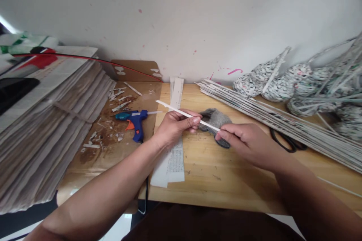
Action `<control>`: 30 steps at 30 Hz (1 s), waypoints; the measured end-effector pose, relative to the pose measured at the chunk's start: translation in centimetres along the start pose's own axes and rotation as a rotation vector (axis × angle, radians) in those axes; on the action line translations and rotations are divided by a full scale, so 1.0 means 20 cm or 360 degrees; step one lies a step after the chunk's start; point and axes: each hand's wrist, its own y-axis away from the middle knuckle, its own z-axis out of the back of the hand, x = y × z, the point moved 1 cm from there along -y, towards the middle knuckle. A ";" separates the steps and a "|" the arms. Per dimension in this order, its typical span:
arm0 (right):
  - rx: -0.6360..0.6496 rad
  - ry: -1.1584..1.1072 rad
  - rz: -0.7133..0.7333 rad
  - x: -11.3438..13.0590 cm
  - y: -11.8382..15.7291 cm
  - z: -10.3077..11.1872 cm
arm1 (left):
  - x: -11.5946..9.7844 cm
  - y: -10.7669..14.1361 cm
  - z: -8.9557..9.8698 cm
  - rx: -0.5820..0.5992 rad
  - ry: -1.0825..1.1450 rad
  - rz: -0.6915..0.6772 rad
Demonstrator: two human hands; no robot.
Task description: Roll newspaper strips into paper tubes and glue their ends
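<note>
A thin white rolled paper stick (208, 125) slants above the table between my two hands. My left hand (181, 122) is closed around its middle, thumb on top, with the far end sticking out to the upper left. The lower right end is pinched in the fingers of my right hand (240, 141). Beneath the hands lies a grey knitted cloth (219, 118), partly covered by them. Flat newspaper strips (175, 162) lie under and beside my left wrist.
At left, a blue glue gun (137, 122) rests on stained cardboard (113, 158) among paper scraps. A tall newspaper stack (56, 120) stands further left. Right of my hands lie a bundle of paper sticks (268, 120), black scissor handles (287, 145) and woven paper bundles (279, 83).
</note>
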 end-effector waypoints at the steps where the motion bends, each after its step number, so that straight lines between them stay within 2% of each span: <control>1: 0.0044 -0.0024 -0.0032 -0.01 0.00 0.01 | 0.00 0.00 0.00 -0.0013 0.0003 -0.0002; 3: 0.0015 -0.0004 -0.0035 -0.01 0.01 0.02 | 0.00 0.00 0.00 -0.0034 0.0004 0.0002; 6: -0.0277 0.0176 0.0117 -0.01 0.01 0.00 | 0.00 0.00 0.00 -0.0046 -0.0012 0.0025; 8: -0.0398 0.0292 0.0216 0.00 0.00 -0.02 | 0.00 0.00 -0.01 -0.0040 -0.0028 0.0025; 10: -0.0363 0.0290 0.0193 0.01 0.00 -0.02 | 0.00 0.00 0.00 -0.0048 -0.0033 -0.0010; 14: -0.0080 0.0011 -0.0008 0.02 0.01 0.01 | 0.00 0.00 0.00 -0.0034 -0.0031 -0.0010; 15: -0.0069 -0.0019 -0.0026 0.02 0.02 0.02 | 0.00 0.00 0.00 -0.0019 -0.0026 0.0001; 19: -0.0241 0.0027 0.0007 0.04 0.01 0.02 | 0.00 0.01 -0.01 -0.0005 0.0004 -0.0022; 20: -0.0206 -0.0034 -0.0005 0.04 0.01 0.01 | 0.00 0.01 -0.01 0.0001 0.0001 -0.0037; 23: 0.0067 -0.0404 -0.0112 0.01 -0.01 0.01 | -0.01 0.01 -0.02 0.0036 -0.0026 -0.0085; 25: 0.0149 -0.0548 -0.0160 -0.01 -0.01 0.02 | -0.02 0.01 -0.02 0.0026 -0.0039 -0.0115; 27: 0.0048 -0.0458 -0.0142 -0.02 -0.02 0.02 | -0.02 0.01 -0.01 -0.0021 -0.0040 -0.0139; 30: -0.0258 -0.0065 0.0011 0.01 -0.03 0.00 | -0.01 0.00 0.00 -0.0093 -0.0049 -0.0154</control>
